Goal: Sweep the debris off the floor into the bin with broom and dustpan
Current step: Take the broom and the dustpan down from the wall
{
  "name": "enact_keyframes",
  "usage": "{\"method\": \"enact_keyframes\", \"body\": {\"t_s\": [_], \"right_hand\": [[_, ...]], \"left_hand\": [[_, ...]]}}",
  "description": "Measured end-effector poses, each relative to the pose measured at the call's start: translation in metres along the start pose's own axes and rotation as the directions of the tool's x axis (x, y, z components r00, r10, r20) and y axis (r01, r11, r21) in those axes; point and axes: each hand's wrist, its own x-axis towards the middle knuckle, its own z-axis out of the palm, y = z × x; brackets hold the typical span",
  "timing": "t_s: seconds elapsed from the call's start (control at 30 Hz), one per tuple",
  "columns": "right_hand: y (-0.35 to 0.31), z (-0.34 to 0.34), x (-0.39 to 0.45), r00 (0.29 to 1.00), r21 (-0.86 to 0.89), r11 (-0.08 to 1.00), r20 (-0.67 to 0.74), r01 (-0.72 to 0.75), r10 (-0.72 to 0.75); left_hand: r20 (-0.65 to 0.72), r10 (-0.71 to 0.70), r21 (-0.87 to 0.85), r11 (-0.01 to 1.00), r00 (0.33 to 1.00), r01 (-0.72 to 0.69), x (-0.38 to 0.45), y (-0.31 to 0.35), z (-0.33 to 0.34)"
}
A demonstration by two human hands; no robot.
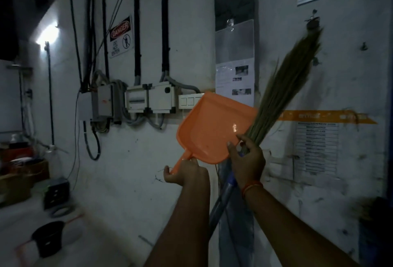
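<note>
The left hand (182, 173) gripped the orange dustpan (214, 128) by its handle, fingers curled round it, raised before the white wall (138, 171). The right hand (246, 160) clasped the grass broom (282, 88) where bristles meet the blue handle, bristles pointing up beside the dustpan.

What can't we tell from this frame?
- Debris: none visible; floor dark, blurred, head view.
- Bin: not identifiable.
- Broom handle: partly hidden behind right hand.
- Dustpan handle end: covered by left hand.
- Wall list: too blurred to read.
</note>
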Motion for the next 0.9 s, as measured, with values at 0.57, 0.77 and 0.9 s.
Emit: {"method": "enact_keyframes", "body": {"t_s": [0.57,0.77,0.9], "right_hand": [[-0.016,-0.033,0.021,0.99,-0.048,0.995,0.116,0.082,-0.076],[0.002,-0.047,0.039,0.989,-0.073,0.992,0.12,0.099,-0.09],[0.017,-0.055,0.044,0.988,-0.06,0.995,0.131,0.085,-0.077]], "left_hand": [[0.402,-0.36,0.155,0.933,0.842,0.325,-0.024,-0.039,-0.09],[0.426,-0.8,0.631,0.598,0.423,0.494,-0.003,-0.008,-0.118],[0.099,-0.776,0.948,0.264,0.623,0.177,0.003,0.024,-0.122]]}}
